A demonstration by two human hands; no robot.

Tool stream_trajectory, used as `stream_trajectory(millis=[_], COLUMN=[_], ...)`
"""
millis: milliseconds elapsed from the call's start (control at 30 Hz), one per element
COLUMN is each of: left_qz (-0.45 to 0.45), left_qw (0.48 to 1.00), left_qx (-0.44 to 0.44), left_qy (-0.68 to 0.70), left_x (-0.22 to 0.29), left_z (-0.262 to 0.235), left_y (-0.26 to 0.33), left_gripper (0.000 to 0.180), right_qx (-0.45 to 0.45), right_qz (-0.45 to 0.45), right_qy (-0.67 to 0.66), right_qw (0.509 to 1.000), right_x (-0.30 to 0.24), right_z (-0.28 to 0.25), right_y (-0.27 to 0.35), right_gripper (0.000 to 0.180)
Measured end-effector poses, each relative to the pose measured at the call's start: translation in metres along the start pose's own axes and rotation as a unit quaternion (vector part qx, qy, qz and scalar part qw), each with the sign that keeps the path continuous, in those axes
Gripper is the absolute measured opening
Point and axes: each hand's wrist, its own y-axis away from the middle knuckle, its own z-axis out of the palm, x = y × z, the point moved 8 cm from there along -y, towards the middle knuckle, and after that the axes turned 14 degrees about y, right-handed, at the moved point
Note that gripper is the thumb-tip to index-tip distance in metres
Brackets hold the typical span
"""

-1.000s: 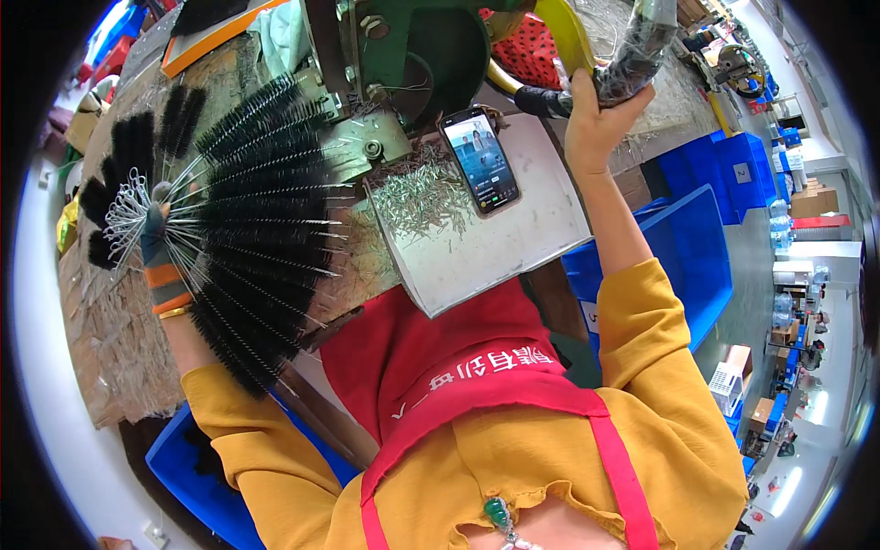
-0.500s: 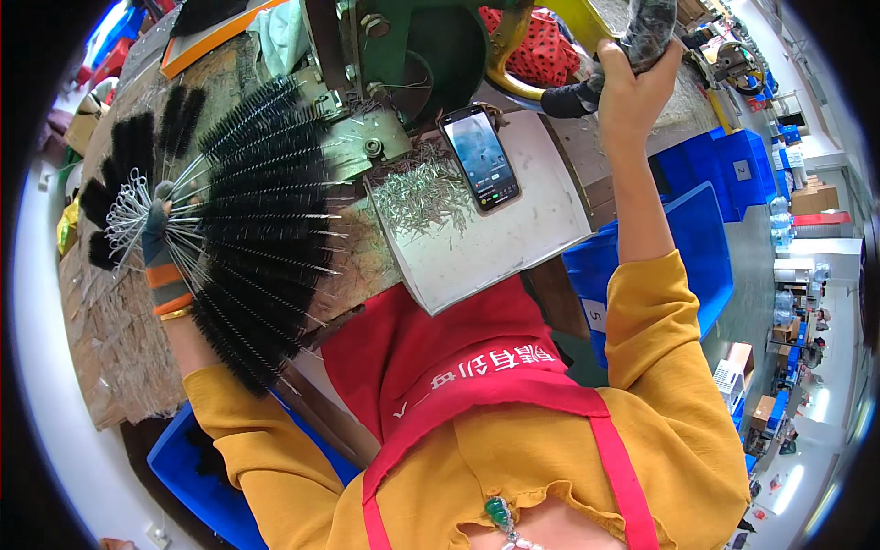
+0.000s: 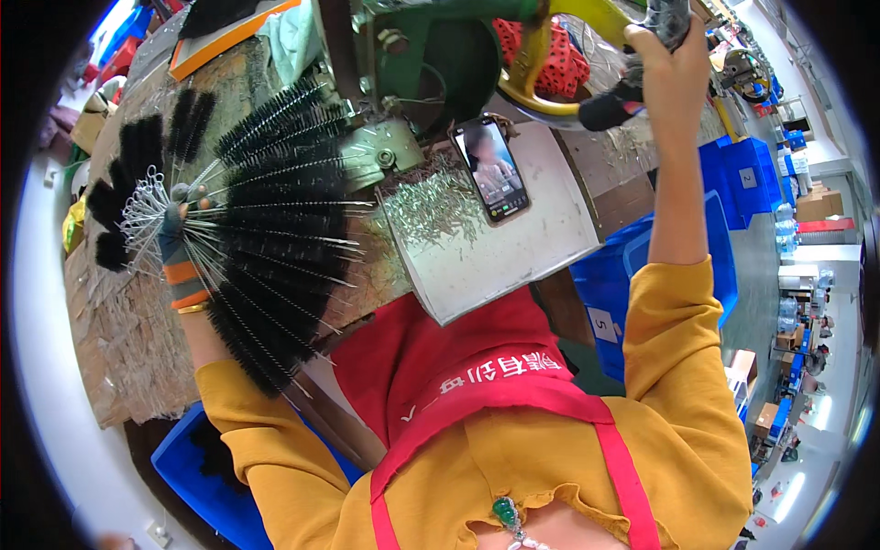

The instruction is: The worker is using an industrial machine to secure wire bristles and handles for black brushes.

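My left hand (image 3: 174,240), in a grey and orange fingered covering, is closed round the wire stems of a fanned bundle of black wire brushes (image 3: 280,225). Looped wire ends (image 3: 145,211) stick out on its left side. The brush tips reach toward a metal block (image 3: 380,151) at the foot of a green machine (image 3: 458,60). At the upper right my right hand (image 3: 676,82) grips a dark wrapped handle (image 3: 669,23) on the machine's yellow handwheel (image 3: 527,69). Another wrapped part of the wheel (image 3: 610,108) shows below that hand.
A white tray (image 3: 541,234) in front of the machine holds cut wire bits (image 3: 426,209) and a lit phone (image 3: 495,174). More black brushes (image 3: 137,151) lie on the worn wooden bench (image 3: 119,339). Blue bins (image 3: 632,247) stand at the right, another (image 3: 197,458) below left.
My right hand and the yellow handwheel have shifted a little to the right. The phone's picture is different. My left hand keeps its hold on the brushes, and the whole view has moved slightly.
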Motion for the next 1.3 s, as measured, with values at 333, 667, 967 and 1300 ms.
stream_trajectory(millis=[333,667,967,1300], left_qz=[0.033,0.055,0.044,0.076], left_qw=[0.999,0.997,0.997,0.994], left_qx=[0.012,0.049,0.067,0.06], left_qy=[0.034,0.014,-0.016,-0.043], left_x=[-0.009,-0.01,-0.008,-0.001], left_z=[0.014,0.015,0.014,0.012], left_y=[0.006,-0.003,-0.004,-0.005], left_gripper=[0.022,0.025,0.023,0.031], right_qx=[-0.136,-0.193,0.108,0.016], right_qz=[0.038,0.009,0.041,0.018], right_qy=[-0.041,0.026,-0.042,-0.034], right_qw=[0.989,0.981,0.992,0.999], right_x=[-0.04,-0.02,-0.009,0.034], right_z=[-0.003,0.034,0.004,0.015], right_y=[-0.058,-0.128,0.032,0.013], right_gripper=[0.041,0.018,0.042,0.04])
